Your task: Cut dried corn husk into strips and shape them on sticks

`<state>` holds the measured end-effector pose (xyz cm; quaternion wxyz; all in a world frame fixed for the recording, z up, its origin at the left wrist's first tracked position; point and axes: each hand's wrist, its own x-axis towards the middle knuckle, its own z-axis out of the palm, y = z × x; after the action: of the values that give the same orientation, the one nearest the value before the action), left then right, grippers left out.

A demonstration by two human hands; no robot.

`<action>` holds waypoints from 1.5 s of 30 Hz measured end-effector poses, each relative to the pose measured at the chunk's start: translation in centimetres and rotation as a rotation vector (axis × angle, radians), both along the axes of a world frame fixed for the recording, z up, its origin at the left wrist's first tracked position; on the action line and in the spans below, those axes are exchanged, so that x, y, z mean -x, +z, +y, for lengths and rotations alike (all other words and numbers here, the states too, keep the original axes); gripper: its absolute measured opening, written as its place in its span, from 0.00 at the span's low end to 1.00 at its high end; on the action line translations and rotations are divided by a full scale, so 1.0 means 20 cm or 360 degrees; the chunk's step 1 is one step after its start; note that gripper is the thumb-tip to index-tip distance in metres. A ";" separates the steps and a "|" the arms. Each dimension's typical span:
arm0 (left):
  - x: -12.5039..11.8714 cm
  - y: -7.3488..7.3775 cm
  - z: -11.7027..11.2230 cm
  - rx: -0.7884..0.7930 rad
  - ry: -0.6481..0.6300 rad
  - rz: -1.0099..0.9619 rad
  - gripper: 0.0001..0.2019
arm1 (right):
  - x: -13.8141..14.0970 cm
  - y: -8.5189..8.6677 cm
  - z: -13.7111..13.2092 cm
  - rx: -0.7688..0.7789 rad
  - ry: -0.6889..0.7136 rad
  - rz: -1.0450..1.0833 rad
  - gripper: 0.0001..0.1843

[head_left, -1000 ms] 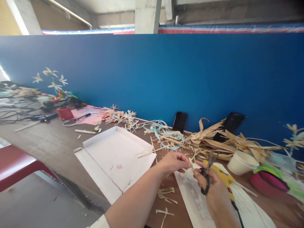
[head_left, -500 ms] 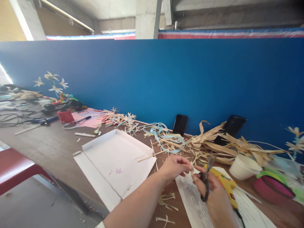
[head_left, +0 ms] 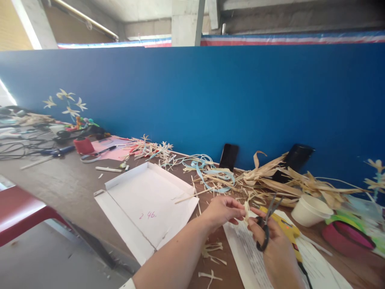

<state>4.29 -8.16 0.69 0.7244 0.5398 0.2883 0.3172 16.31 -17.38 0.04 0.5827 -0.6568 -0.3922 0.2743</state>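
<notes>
My left hand [head_left: 223,210] pinches a small pale piece of dried husk [head_left: 247,208] between thumb and fingers, just above the brown table [head_left: 66,184]. My right hand [head_left: 275,251] meets it from the right. Its fingers are through the handles of black scissors [head_left: 267,224], whose blades point up and away. Under both hands lies a printed paper sheet [head_left: 246,257].
A flattened white box [head_left: 144,202] lies left of my hands. Dried husks [head_left: 279,180], blue ribbon [head_left: 207,168] and two black phones [head_left: 228,156] line the blue partition. A white cup [head_left: 309,208], a yellow glue gun [head_left: 285,230] and a pink object [head_left: 345,237] sit right. Husk scraps [head_left: 212,251] litter the table edge.
The view shifted slightly. My hands stay together on the husk piece, with the scissors tilted a little more to the right.
</notes>
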 end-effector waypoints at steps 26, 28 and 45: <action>0.03 0.01 0.06 0.0037 0.0234 -0.0230 0.18 | 0.04 -0.02 -0.01 0.0386 0.0545 0.0042 0.32; 0.03 0.00 0.06 0.0056 0.0234 -0.0228 0.18 | 0.03 -0.04 -0.01 0.0394 0.0538 0.0015 0.33; 0.02 0.01 0.06 0.0115 0.0233 -0.0213 0.19 | 0.03 -0.07 0.01 0.0409 0.0455 -0.0116 0.32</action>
<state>3.92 -7.05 0.81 0.7360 0.4684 0.2892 0.3940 15.72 -17.12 -1.29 0.4346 -0.6730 -0.4640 0.3780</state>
